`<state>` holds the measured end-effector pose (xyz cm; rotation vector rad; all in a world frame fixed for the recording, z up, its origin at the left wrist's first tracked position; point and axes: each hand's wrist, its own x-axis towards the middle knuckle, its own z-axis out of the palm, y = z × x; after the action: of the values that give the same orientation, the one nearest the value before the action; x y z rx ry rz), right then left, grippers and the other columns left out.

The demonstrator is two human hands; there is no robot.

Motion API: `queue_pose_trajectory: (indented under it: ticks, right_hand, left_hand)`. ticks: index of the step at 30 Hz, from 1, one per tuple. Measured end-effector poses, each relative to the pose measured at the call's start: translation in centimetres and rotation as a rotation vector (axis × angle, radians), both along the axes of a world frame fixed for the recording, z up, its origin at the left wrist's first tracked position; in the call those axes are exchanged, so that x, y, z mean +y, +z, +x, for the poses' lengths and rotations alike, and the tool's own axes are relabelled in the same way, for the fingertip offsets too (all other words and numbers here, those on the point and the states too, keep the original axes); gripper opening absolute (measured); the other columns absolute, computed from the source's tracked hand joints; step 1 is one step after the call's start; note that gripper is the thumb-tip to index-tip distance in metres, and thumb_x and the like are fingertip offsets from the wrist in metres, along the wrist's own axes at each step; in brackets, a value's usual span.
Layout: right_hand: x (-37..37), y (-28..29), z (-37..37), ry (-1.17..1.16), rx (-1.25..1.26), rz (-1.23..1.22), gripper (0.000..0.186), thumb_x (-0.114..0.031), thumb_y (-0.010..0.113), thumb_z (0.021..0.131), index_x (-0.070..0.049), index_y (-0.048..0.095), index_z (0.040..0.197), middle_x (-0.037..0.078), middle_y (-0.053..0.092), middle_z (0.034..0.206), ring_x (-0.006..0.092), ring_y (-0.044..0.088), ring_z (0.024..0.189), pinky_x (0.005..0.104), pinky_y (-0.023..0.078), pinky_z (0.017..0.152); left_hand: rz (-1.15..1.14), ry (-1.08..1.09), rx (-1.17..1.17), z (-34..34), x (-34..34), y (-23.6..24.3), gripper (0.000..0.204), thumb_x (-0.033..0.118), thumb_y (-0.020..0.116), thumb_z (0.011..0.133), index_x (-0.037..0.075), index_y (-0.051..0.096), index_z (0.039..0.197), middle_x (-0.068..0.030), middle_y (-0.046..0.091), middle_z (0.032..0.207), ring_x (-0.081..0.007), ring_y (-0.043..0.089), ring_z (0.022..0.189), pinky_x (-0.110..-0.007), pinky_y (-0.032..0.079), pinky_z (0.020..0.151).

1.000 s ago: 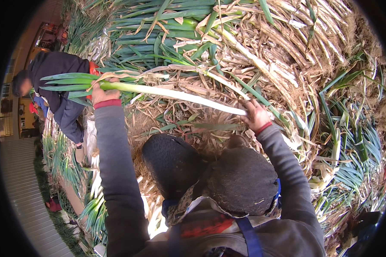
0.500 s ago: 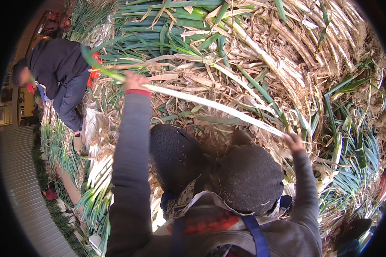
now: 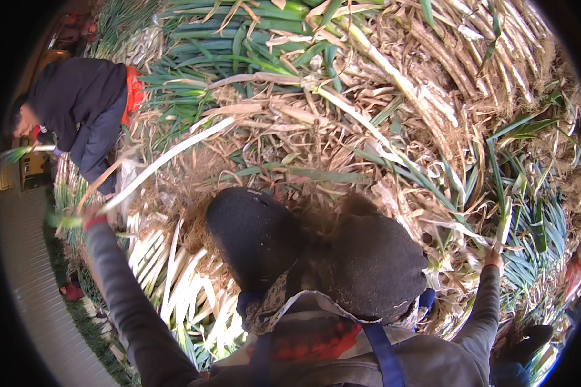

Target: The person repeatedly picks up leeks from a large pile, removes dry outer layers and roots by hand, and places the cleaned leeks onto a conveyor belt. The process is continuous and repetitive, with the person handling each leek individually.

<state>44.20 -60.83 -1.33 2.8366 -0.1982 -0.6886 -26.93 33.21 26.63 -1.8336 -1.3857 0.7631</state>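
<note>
My left hand (image 3: 99,219), at the left, is closed around a leek (image 3: 168,157) near its green end. The long white shank slants up and right over the heap, its far end in the air. My right hand (image 3: 494,258) is at the right, low over dry husks and green leaves. Its fingers look drawn together, but what they hold, if anything, is too small to make out. Just above it a pale green-white stalk (image 3: 505,222) lies among the leaves. Below and right of my left hand is a pile of clean white leeks (image 3: 152,261).
Unpeeled leeks with dry brown leaves (image 3: 426,97) cover the ground ahead. Green tops (image 3: 536,213) lie at the right. My dark-covered knees (image 3: 374,264) are in the middle. A co-worker in dark clothes (image 3: 84,97) bends at the left, a leek in hand, beside a ridged pale surface (image 3: 39,258).
My left hand has swung left and down with the leek. My right hand has come off the leek's white end and moved right and down. The co-worker has bent lower.
</note>
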Motion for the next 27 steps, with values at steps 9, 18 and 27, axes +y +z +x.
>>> queue_pose_trajectory:
  ticks: [9, 18, 27]
  right_hand:
    - [33.2, 3.9, -0.5, 0.867, -0.131, 0.622, 0.018, -0.026, 0.056, 0.084, -0.009, 0.059, 0.08, 0.01, 0.061, 0.094, 0.0298, 0.062, 0.081, 0.0415, 0.05, 0.07]
    - [51.8, -4.7, -3.0, 0.792, 0.022, 0.735, 0.039, -0.022, 0.068, 0.075, -0.012, 0.055, 0.111, 0.014, 0.05, 0.117, 0.0339, 0.056, 0.101, 0.0426, 0.048, 0.083]
    - [46.7, 5.2, -12.6, 1.088, 0.399, 1.472, 0.018, -0.016, 0.065, 0.079, -0.008, 0.053, 0.089, 0.008, 0.055, 0.066, 0.0231, 0.058, 0.054, 0.0355, 0.049, 0.049]
  left_hand:
    - [0.596, 0.982, -2.066, -25.9, -22.4, -1.5, 0.032, 0.041, 0.04, 0.091, 0.022, 0.053, 0.114, -0.0001, 0.06, 0.093, -0.0129, 0.055, 0.083, -0.038, 0.037, 0.075]
    - [0.457, 1.252, -2.139, -17.2, -32.6, -12.9, 0.033, 0.045, 0.055, 0.087, 0.012, 0.057, 0.087, -0.0057, 0.057, 0.059, -0.0108, 0.032, 0.032, -0.025, 0.024, 0.028]
    - [-0.76, -0.59, -0.974, 29.5, -22.6, -9.2, 0.061, 0.017, 0.071, 0.071, 0.01, 0.049, 0.128, -0.0131, 0.049, 0.129, -0.0308, 0.043, 0.122, -0.043, 0.031, 0.103]
